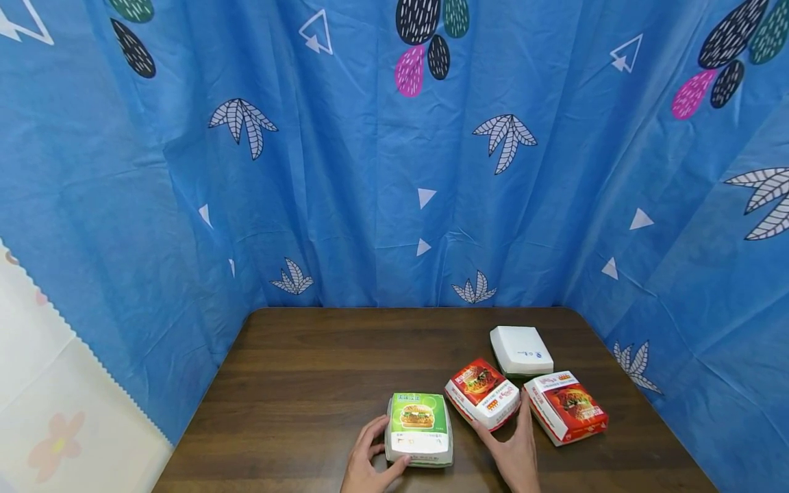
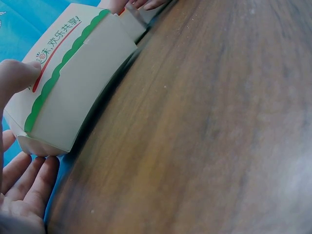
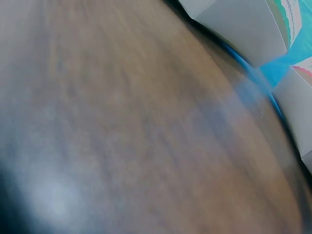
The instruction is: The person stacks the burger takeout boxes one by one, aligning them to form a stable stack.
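A green-and-white burger box [image 1: 419,418] lies flat on the table in the head view. My left hand [image 1: 370,465] holds it by its left side, thumb at the front corner and fingers along the edge. The left wrist view shows that box's white side with a green wavy trim [image 2: 73,92] and the thumb on its printed face. Just right of it sits a red-and-white burger box [image 1: 481,383], turned at an angle. My right hand [image 1: 516,455] spans its near corner, thumb at the front and index finger at the right side.
Another red burger box [image 1: 570,404] lies close to the right of my right hand. Behind stands a white box [image 1: 522,349] with small blue print. A blue patterned curtain [image 1: 345,171] surrounds the dark wooden table [image 1: 296,383] at the back and sides.
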Demonstrator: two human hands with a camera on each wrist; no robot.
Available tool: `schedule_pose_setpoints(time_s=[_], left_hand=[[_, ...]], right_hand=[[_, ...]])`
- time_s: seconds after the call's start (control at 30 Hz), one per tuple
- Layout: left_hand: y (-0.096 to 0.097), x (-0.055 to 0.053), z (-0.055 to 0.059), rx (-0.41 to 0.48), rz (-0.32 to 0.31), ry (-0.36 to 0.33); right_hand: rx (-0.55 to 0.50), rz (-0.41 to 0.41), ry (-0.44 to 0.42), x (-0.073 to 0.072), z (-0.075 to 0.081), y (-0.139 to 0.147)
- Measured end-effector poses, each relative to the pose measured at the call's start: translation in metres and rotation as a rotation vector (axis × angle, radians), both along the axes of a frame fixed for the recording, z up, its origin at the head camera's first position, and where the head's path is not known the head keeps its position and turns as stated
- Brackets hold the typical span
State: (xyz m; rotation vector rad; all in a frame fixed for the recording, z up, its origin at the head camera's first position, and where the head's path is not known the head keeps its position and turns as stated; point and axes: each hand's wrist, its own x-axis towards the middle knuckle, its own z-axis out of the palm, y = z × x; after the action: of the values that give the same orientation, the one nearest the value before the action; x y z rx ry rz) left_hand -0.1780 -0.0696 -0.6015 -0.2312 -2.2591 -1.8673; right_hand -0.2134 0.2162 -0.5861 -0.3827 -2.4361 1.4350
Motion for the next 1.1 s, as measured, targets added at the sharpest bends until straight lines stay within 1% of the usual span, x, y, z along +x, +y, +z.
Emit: schedule_pose_setpoints(time_s=[0.1, 0.2, 0.47, 0.67, 0.9, 1.0, 1.1], left_hand=[[0.0002, 0.0, -0.0008, -0.001, -0.003, 0.001], [-0.0002, 0.0002, -0.0009, 0.002, -0.011, -0.012], [-0.0016, 0.0006, -0.0001, 0.002, -0.034, -0.056], [-0.0019, 0.0006, 0.0012, -0.009, -0.032, -0.062], [-0.0023, -0.0005, -0.0006, -0.008, -0.027, -0.057], [-0.0023, -0.0008, -0.0015, -0.003, -0.026, -0.06], [-0.0022, -0.0013, -0.0021, 0.004, -0.022, -0.049]], right_hand=[[0.016, 0.0, -0.03, -0.0001, -0.0007, 0.0007], [0.03, -0.003, -0.041, 0.0001, -0.0009, 0.0005], [0.035, -0.012, -0.01, 0.0027, 0.0011, -0.0011], [0.038, -0.026, -0.02, 0.0038, 0.001, -0.0016], [0.012, -0.038, 0.019, 0.0035, -0.004, -0.002], [-0.006, -0.04, 0.017, 0.0031, -0.0039, -0.0022], [-0.01, -0.038, 0.015, 0.0026, -0.0031, -0.0023]])
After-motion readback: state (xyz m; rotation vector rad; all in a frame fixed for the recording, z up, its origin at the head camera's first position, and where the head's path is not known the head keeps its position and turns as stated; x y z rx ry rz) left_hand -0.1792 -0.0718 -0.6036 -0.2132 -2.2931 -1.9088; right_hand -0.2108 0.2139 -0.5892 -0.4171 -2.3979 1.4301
